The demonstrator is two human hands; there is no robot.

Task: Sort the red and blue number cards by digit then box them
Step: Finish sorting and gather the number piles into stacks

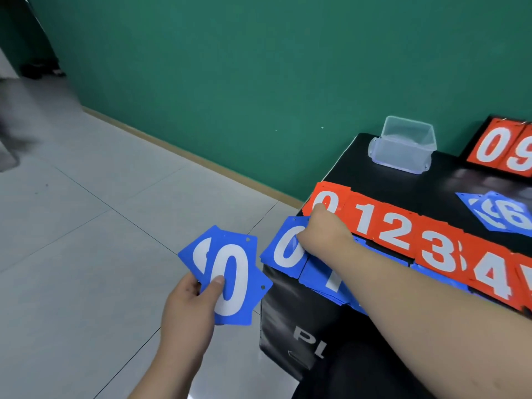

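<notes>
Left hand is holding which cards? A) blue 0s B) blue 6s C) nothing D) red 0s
A: the left hand grips a small fan of blue 0 cards out over the floor, thumb pressed on the front card's white zero.

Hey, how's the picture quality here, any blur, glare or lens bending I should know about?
Head view: far-left floor edge is smeared with motion blur; the black table shows soft glare near the scoreboard; wide-angle bending curves the red card row; the left hand and its blue 0 cards stay sharp.
</notes>
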